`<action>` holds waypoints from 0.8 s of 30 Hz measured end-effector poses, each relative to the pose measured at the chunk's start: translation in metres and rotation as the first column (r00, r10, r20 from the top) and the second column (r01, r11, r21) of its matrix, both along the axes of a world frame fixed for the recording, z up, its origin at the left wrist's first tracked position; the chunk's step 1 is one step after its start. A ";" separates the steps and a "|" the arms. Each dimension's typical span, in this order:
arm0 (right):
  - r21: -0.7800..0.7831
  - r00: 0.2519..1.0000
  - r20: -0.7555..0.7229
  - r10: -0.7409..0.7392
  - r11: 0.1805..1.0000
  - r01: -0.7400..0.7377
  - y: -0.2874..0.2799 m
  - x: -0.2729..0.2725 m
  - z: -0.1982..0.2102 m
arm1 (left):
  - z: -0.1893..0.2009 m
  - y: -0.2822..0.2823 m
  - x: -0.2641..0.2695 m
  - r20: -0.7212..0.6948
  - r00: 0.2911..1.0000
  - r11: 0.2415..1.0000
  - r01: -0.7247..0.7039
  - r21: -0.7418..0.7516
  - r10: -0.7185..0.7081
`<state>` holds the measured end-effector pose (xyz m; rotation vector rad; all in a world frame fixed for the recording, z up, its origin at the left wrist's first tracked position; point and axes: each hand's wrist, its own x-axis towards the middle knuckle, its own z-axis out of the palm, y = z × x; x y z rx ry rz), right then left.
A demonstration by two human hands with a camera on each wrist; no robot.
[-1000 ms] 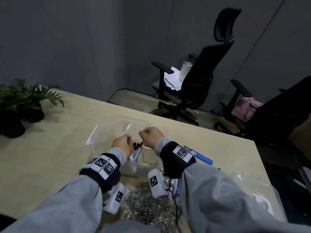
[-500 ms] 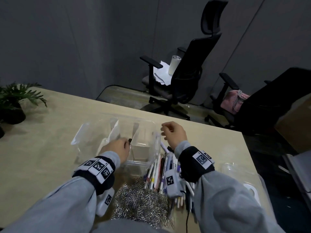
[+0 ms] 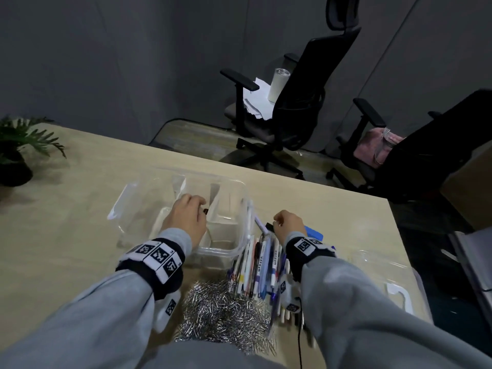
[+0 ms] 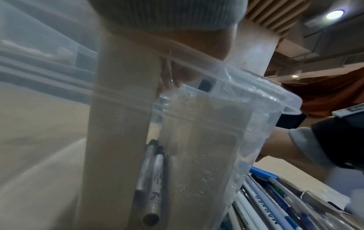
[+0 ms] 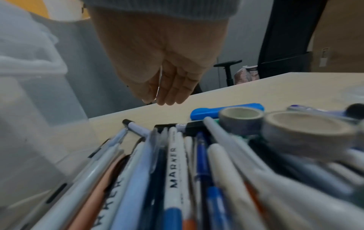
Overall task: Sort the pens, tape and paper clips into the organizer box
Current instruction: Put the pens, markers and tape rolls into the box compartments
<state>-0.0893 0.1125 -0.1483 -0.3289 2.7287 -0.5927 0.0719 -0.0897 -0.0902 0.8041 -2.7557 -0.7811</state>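
A clear organizer box [image 3: 226, 251] stands on the table in front of me. My left hand [image 3: 201, 206] reaches down into it, fingers curled round a black-capped pen [image 3: 205, 210]. The left wrist view shows two markers [image 4: 155, 179] inside the box [image 4: 256, 87] below my fingers [image 4: 171, 80]. My right hand [image 3: 278, 221] hovers over the far end of the pen pile [image 3: 262, 265], right of the box. In the right wrist view the right hand [image 5: 161, 99] hangs with fingers straight down, holding nothing, above the pens [image 5: 173, 171]. Two tape rolls [image 5: 241, 119] lie right of them. Paper clips [image 3: 221, 315] are heaped near me.
A blue plastic item [image 3: 314, 233] lies beyond the pens. A clear lid [image 3: 386, 275] rests at the table's right edge. A potted plant [image 3: 16, 150] stands far left. Two black office chairs [image 3: 306, 102] are past the table's far edge.
My left hand has carried the black pens down into the box. My right hand has left the box and moved right, over the pen pile. The head view has dipped lower.
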 end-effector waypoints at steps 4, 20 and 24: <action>0.184 0.990 0.041 0.131 0.973 -0.137 -0.022 -0.008 -0.008 | -0.001 -0.001 -0.001 0.007 1.000 1.000 -0.012 0.014 0.012; 0.402 0.962 0.201 0.187 0.879 -0.255 -0.047 -0.030 -0.031 | -0.003 -0.002 -0.002 0.009 0.999 0.999 -0.036 0.037 0.036; 0.449 0.972 0.156 0.178 0.863 -0.230 -0.047 -0.030 -0.028 | -0.002 -0.002 -0.003 0.015 0.999 0.999 -0.031 0.036 0.031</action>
